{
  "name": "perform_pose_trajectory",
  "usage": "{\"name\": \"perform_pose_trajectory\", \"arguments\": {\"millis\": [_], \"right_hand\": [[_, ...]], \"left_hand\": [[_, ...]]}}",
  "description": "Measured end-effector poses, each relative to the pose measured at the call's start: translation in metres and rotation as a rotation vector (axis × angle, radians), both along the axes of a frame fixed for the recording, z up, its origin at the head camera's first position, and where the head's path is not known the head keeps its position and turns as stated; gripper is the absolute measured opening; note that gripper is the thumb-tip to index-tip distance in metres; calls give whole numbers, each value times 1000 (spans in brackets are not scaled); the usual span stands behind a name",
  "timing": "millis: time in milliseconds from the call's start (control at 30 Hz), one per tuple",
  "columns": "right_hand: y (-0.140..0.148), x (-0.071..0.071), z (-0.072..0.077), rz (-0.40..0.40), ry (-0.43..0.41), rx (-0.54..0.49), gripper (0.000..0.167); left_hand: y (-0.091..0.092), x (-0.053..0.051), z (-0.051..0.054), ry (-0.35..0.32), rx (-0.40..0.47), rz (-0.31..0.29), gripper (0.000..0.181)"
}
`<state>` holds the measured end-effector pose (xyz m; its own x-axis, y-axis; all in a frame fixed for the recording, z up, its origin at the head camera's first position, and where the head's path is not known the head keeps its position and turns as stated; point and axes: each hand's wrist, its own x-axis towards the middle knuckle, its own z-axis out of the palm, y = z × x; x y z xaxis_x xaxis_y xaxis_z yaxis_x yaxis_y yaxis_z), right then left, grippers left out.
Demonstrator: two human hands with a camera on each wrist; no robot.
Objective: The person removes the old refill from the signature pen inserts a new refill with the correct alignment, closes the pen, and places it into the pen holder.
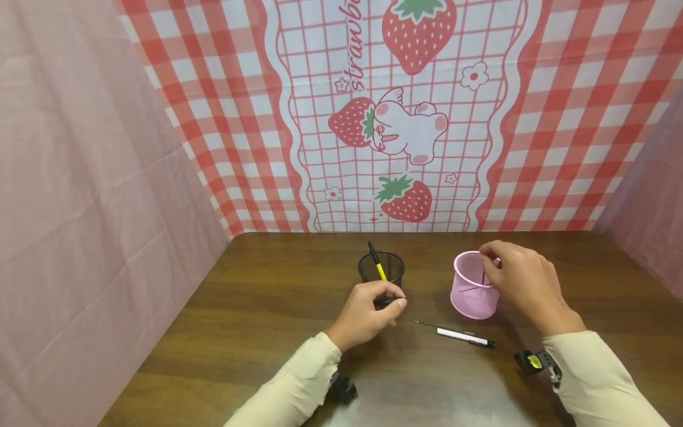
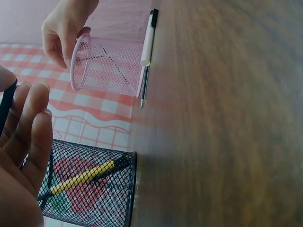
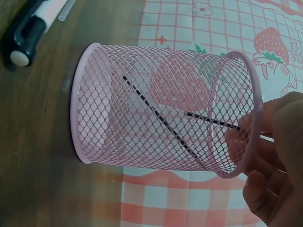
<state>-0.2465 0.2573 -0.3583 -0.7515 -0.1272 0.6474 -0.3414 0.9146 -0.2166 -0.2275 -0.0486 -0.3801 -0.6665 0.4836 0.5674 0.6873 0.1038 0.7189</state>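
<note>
Now, both hands are busy over the desk (image 1: 256,344)! On the left, the left hand (image 1: 363,311) is just in front of the black cup (image 1: 395,270), its grip pinching a dark, slim pen piece (image 2: 6,106) between thumb and fingers; most of that piece is hidden by the hand. Over to the right hand (image 1: 525,284), up at the rim of the pink cup (image 1: 475,302), thumb and fingers drawn together, and it looks to be pinching the top of a thin dark stick (image 3: 213,120) whose lower end hangs inside the mesh. A second dark stick (image 3: 161,120) leans across the inside of that same cup.

Both cups stand upright toward the desk's back edge, the black one nearer the back left corner, the pink one nearer the back right. In the black cup, a yellow and black pen (image 1: 380,270) leans with its black end poking above the rim.

And down in front of the pink cup, farther from the back edge, a white pen (image 1: 461,335) with a black end lies flat, a metal-tipped refill (image 2: 143,92) right alongside it, pointing toward the desk's left edge. Behind it all, strawberry-print cloth (image 1: 464,130) rises at the back edge.
</note>
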Motion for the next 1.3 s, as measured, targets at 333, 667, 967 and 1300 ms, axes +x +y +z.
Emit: {"name": "perform_pose_trajectory", "arguments": {"millis": [333,667,967,1300], "right_hand": [[-3,-1,-8,3,124,-30,14],[-3,-2,-8,20,194,-42,15],[-4,-3,-6,38,269,-50,18],[-7,-7,-7,105,338,-71,27]], "left_hand": [[-1,-1,-2,-5,2,-6,4],[-1,-1,-1,-14,-6,9,4],[0,0,2,-13,-22,9,4],[0,-20,-26,-2,-21,10,4]]}}
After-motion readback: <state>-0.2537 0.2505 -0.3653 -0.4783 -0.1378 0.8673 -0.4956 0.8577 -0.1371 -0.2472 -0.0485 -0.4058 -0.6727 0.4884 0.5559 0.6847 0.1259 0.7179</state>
